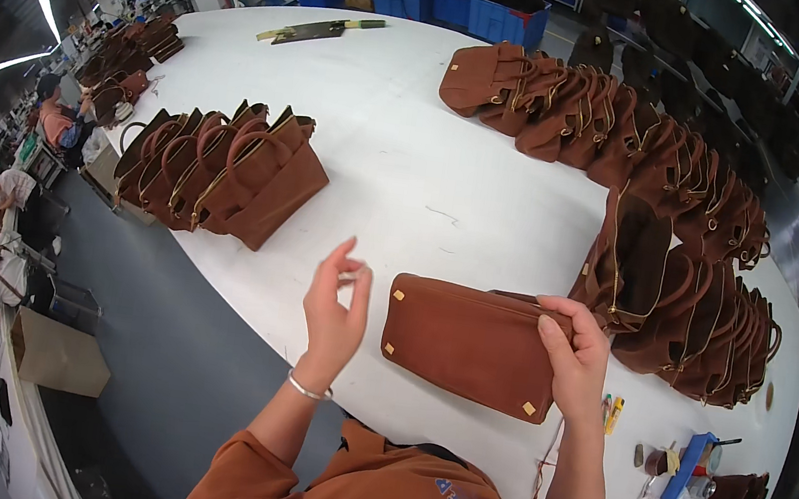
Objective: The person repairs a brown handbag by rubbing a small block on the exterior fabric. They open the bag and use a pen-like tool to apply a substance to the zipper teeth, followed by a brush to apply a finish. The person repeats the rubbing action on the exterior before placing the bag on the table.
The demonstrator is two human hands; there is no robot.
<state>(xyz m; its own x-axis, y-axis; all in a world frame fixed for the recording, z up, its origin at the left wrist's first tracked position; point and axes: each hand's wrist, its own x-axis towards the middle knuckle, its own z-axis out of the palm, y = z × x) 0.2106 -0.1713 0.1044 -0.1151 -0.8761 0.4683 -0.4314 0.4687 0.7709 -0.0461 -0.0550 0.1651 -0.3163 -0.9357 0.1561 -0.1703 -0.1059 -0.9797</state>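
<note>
A brown leather handbag (468,344) is tipped so that its flat base faces me, with small gold metal feet at its visible corners. My right hand (579,359) grips its right end, thumb on the base and fingers over the far edge. To the left of the bag, my left hand (336,310) is raised apart from it. Its fingers are loosely curled with a gap to the thumb, and I see nothing between them. The bag's handles and opening are hidden behind its base.
Brown handbags stand in a row at left (228,171), along the far right (579,112) and close by at right (683,317). A blue tray (688,474) of small tools and yellow markers (614,415) lie at the near right. People sit working at far left.
</note>
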